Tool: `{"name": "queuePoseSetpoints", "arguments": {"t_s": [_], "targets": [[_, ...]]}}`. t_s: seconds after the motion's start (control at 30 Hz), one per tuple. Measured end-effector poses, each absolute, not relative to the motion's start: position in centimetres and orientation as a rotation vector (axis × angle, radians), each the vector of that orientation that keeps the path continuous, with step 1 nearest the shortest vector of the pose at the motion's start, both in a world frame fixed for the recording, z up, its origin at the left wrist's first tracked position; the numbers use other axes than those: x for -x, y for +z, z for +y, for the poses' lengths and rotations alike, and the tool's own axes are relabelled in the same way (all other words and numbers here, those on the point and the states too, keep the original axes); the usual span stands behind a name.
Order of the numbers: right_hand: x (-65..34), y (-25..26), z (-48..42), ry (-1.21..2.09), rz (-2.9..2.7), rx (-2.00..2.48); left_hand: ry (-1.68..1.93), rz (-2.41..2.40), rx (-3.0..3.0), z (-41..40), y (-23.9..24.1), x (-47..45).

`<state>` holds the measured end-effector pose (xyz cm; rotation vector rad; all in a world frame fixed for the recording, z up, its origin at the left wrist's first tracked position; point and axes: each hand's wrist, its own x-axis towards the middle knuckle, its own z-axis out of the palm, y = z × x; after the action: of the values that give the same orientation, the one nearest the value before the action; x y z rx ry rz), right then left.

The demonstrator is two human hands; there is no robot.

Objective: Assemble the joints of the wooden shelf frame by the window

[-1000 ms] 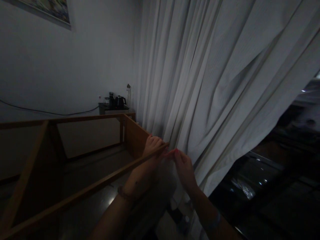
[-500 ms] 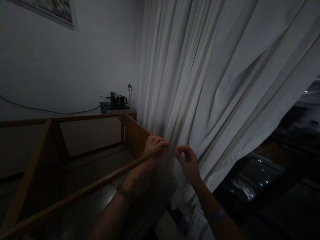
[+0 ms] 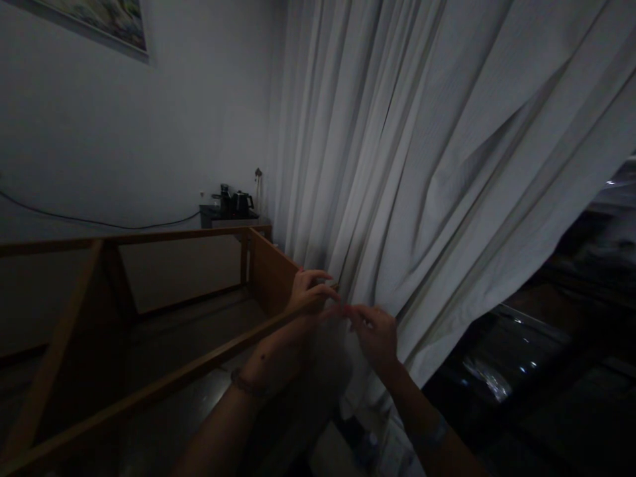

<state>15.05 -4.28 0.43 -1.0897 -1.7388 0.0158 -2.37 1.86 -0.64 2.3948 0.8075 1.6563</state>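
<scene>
A wooden frame (image 3: 213,361), with rails and upright panels, stretches across the lower left. My left hand (image 3: 305,301) reaches from below and wraps round the near corner of this frame, its fingers arched over the rail end. Its thumb side extends toward my right hand (image 3: 375,331), which is closed in a pinch just right of the corner. The fingertips of both hands meet or nearly meet there. Anything between the right fingers is too small and dark to make out.
White curtains (image 3: 377,165) hang right behind the hands. A black kettle (image 3: 242,202) stands on a small dark surface in the far corner. A black cable (image 3: 119,225) runs along the wall below a framed picture (image 3: 114,26). Shiny wrapping (image 3: 489,377) lies in the dark at right.
My right hand has moved slightly left and down, bringing its pinched fingertips to the left hand's. The left fingers have spread a little at the corner. The frame stays in place.
</scene>
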Motion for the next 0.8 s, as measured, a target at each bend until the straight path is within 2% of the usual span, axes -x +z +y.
{"name": "queuePoseSetpoints", "arguments": {"t_s": [0.13, 0.23, 0.33, 0.5, 0.57, 0.67, 0.8], "targets": [[-14.0, 1.4, -5.2, 0.488, -1.646, 1.101, 1.588, 0.78, -2.393, 1.7, -0.2, 2.6], [-14.1, 1.9, -5.2, 0.56, -1.697, 1.106, 1.57, 0.825, -2.394, 1.6, 0.1, 2.6], [-14.9, 1.9, -5.0, 0.338, -1.854, 1.16, 1.612, 0.834, -2.4, 1.8, 0.0, 2.4], [-16.0, 1.4, -4.9, -0.45, -2.012, 1.165, 1.647, 0.861, -2.416, 2.0, -0.3, 2.3], [-16.0, 1.2, -4.9, -0.549, -2.02, 1.172, 1.641, 0.871, -2.412, 1.9, -0.2, 2.3], [-15.3, 1.0, -5.1, -0.32, -1.973, 1.206, 1.628, 0.846, -2.422, 1.6, 0.0, 2.4], [-13.9, 1.0, -5.2, 0.467, -1.728, 1.165, 1.664, 0.768, -2.416, 1.2, 0.0, 2.1]]}}
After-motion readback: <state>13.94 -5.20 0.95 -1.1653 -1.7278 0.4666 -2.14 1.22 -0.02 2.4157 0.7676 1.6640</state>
